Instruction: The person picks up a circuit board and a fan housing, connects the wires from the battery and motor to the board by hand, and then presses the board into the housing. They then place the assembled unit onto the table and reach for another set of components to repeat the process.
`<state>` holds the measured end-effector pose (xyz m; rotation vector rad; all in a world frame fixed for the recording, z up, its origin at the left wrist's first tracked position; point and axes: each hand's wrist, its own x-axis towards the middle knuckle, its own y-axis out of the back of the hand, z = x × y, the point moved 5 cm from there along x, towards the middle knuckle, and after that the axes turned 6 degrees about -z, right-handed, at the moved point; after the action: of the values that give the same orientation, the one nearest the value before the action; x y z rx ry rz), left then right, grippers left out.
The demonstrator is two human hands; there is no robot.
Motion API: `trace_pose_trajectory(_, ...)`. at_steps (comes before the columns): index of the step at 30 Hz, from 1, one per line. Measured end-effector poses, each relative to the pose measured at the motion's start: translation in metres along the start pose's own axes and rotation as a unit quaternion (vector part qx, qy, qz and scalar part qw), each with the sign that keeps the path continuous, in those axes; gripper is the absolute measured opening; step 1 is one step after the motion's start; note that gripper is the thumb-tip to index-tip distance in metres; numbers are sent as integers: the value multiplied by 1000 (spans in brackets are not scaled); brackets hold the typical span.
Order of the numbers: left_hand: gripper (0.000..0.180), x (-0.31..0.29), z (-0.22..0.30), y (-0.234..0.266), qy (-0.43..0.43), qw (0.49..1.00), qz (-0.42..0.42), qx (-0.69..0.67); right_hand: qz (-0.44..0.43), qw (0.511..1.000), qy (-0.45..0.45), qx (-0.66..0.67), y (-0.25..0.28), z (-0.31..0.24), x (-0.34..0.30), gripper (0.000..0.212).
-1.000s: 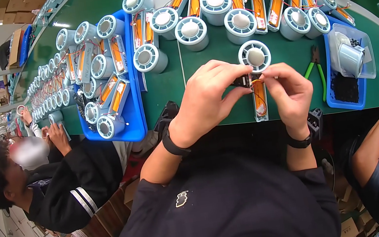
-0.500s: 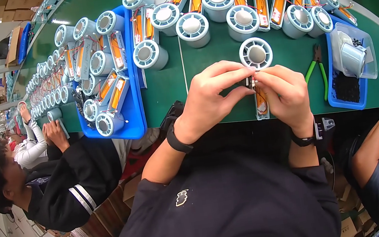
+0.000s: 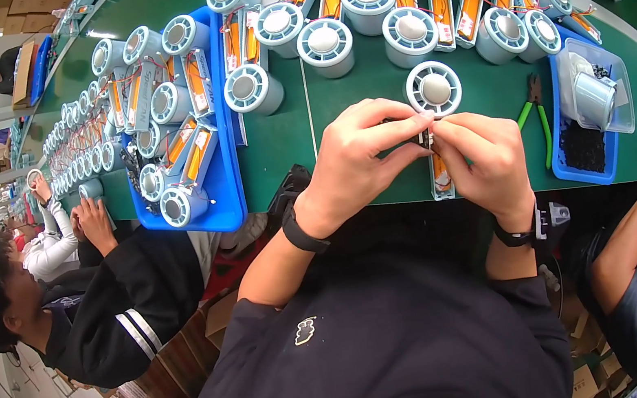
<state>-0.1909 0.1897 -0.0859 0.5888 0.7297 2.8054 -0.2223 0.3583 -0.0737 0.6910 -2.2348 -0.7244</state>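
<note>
My left hand [image 3: 368,157] and my right hand [image 3: 485,156] meet over the near edge of the green table [image 3: 283,130], fingers pinched together on a small dark part between them. Just beyond the fingertips stands a round pale blue fan housing [image 3: 434,89] with a white centre. Under my right hand lies a narrow grey tray with an orange battery pack [image 3: 441,175], mostly hidden by the fingers. Both wrists wear black bands.
Several more fan housings and orange packs [image 3: 355,4] crowd the far table. A blue tray [image 3: 204,175] of them sits at left, a blue bin [image 3: 590,117] with a clear container at right, green-handled pliers [image 3: 534,117] beside it. Other people work on both sides.
Both hands stay together at the same spot; the fingers have shifted slightly on the small part. A person at far left has raised a hand.
</note>
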Motion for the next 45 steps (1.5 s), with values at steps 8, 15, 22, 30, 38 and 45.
trace_pose_trajectory(8, 48, -2, -1, -1, 23, 999, -27, 9, -9, 998, -10, -62, 1, -8, -1, 16)
trace_pose_trajectory(15, 50, -1, -1, -4, 24, 997, -12, -68, 24, 998, -39, -37, 2, -6, -1, 16)
trace_pose_trajectory(22, 50, -3, 1, -4, 20, 997, 4, -70, 1, 1000, -14, -4, 1, -2, -3, 14)
trace_pose_trajectory(30, 48, -3, 5, -5, -16, 999, 33, 38, 42, 981, -121, 147, -4, -2, -14, 18)
trace_pose_trajectory(38, 45, 9, 16, 1, -75, 988, 74, 116, 30, 954, -225, 196, -8, -2, -17, 27)
trace_pose_trajectory(45, 43, 1, 5, 14, 51, 991, 76, 100, 8, 993, -112, -42, -17, -20, -14, 26)
